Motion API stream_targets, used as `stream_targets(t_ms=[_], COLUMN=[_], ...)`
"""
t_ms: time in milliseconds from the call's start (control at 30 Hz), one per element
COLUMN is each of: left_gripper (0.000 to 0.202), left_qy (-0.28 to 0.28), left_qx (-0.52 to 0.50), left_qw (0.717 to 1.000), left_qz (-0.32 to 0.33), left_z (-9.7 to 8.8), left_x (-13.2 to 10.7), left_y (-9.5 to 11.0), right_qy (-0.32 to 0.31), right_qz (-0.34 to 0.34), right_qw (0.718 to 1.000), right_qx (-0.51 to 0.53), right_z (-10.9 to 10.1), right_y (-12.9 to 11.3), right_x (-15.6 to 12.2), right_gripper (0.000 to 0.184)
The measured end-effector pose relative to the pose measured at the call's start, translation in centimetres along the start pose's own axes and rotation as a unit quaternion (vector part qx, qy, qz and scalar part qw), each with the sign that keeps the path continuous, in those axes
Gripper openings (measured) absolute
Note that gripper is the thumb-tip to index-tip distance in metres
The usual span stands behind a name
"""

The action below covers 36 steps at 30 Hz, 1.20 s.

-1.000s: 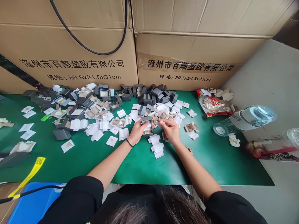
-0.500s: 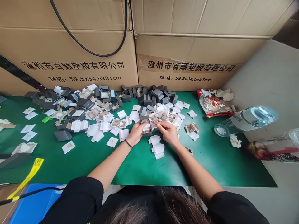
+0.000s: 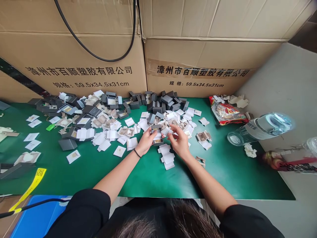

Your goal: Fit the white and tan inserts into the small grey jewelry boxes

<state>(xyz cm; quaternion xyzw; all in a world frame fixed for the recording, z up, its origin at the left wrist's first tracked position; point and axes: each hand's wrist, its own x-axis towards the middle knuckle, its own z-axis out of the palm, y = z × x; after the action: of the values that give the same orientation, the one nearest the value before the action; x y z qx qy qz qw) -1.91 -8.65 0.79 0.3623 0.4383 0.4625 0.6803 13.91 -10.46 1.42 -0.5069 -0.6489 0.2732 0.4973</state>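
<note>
My left hand (image 3: 146, 141) is closed around a small dark grey box (image 3: 157, 142), with its thumb over the near side. The box stands open, and something pale and yellowish shows inside. To its right, my right hand (image 3: 180, 141) pinches a small white card (image 3: 167, 130) between thumb and fingers, just beside the box. Right below the hands lie several overlapping folded white paper pieces (image 3: 167, 157). Beyond the hands is a loose pile of white cards and beige paper inserts (image 3: 180, 116).
Dark grey boxes (image 3: 168, 100) are heaped along the back of the green table (image 3: 223, 175), before large cardboard cartons (image 3: 198, 56). More boxes and papers spread leftward. At right are a red food packet (image 3: 228, 112), a clear bottle (image 3: 260, 127) and a crumpled tissue (image 3: 250, 150).
My right hand has drawn a white card up and away from the open box, and its fingers have spread a little. My left hand still holds the box in nearly the same place.
</note>
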Motion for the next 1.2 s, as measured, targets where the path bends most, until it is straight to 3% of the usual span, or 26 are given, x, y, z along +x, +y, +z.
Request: stream_targets(t_ms=[267, 433, 1200], left_gripper=[0.039, 0.035, 0.049], left_qy=[-0.086, -0.086, -0.091], left_qx=[-0.018, 0.003, 0.159], left_qw=[0.996, 0.995, 0.983], left_qz=[-0.034, -0.045, 0.000], left_z=[-0.4, -0.3, 0.0], left_x=[-0.4, -0.4, -0.8], left_y=[0.3, -0.1, 0.1], right_qy=[-0.025, 0.006, 0.036], right_qz=[-0.114, -0.153, -0.167], right_qw=[0.990, 0.984, 0.984], right_qx=[-0.085, -0.095, -0.053], right_z=[-0.2, -0.1, 0.6], right_y=[-0.1, 0.5, 0.6], right_x=[0.1, 0.2, -0.1], right_gripper=[0.025, 0.026, 0.020])
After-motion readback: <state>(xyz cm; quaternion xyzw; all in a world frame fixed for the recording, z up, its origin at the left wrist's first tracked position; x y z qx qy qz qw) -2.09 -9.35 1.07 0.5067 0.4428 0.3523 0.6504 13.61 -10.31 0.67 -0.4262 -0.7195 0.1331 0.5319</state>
